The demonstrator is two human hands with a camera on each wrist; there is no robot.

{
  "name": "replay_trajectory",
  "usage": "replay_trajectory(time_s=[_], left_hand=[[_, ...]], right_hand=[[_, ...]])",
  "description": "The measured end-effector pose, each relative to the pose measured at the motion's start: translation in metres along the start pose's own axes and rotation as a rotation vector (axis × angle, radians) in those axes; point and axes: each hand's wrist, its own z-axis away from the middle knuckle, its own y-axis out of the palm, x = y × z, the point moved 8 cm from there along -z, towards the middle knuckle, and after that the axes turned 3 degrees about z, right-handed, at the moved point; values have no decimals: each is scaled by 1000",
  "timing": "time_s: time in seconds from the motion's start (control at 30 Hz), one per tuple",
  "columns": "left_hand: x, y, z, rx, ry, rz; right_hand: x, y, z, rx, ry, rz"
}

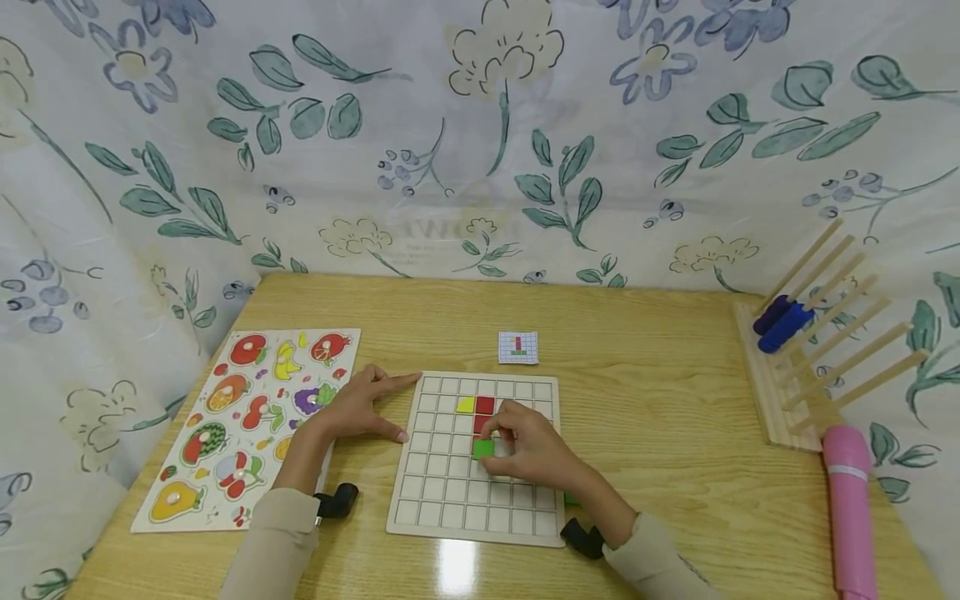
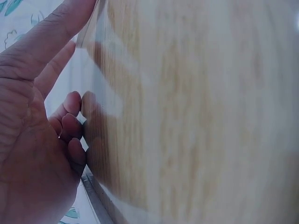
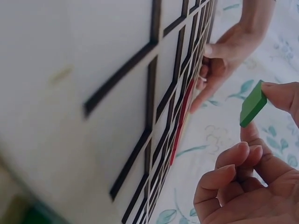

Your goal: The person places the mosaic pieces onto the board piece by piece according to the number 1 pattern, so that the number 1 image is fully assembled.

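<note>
**Green tile pinched over the grid board**

A green square tile (image 1: 483,448) is held by the right hand (image 1: 528,450), pinched at its edges between thumb and fingertip, with the other fingers curled loosely beneath. In the right wrist view the tile (image 3: 252,103) is seen tilted and lifted a little off the board, with the fingertip (image 3: 280,93) on its upper corner. Under that hand lies the white grid board (image 1: 442,500), its cells marked off by dark lines. Just beyond the right hand's fingers, a yellow tile (image 1: 466,405) and a red tile (image 1: 484,405) are seated side by side in the grid, and a second red tile (image 1: 480,423) is seen directly between the first red one and the green one.

The left hand (image 1: 360,410) is laid flat at the board's left edge, fingers straight and spread, nothing gripped; the forefinger runs towards the board's far corner and the thumb is touching the side edge. In the left wrist view the palm (image 2: 32,154) is pressed close against the pale wooden table (image 2: 196,116).

Beyond both hands, a small pattern card (image 1: 518,347) is lying on the table. Outside the left hand, a fruit puzzle board (image 1: 247,417) is spread. Well off to the right of the right hand, a wooden peg rack (image 1: 813,350) is standing with blue pieces (image 1: 780,321) on it, and a pink cylinder (image 1: 849,508) is lying nearer the person.
</note>
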Motion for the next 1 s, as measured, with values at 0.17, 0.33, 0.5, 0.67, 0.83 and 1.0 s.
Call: replay_trajectory(time_s=[0.17,0.33,0.5,0.67,0.83,1.0], left_hand=[[1,0,1,-3,-7,0],[1,-1,2,-13,-18,-7],[1,-1,2,-11,-26,-9],[0,-1,1,-7,-18,-5],[0,-1,2,-9,-19,2],[0,-1,2,-9,-24,3]], right_hand=[[3,4,-5,10,7,8],[8,10,-8,14,-1,20],[10,18,-11,39,11,28],[10,23,-13,49,38,64],[9,29,-16,82,38,125],[7,35,-17,130,41,191]])
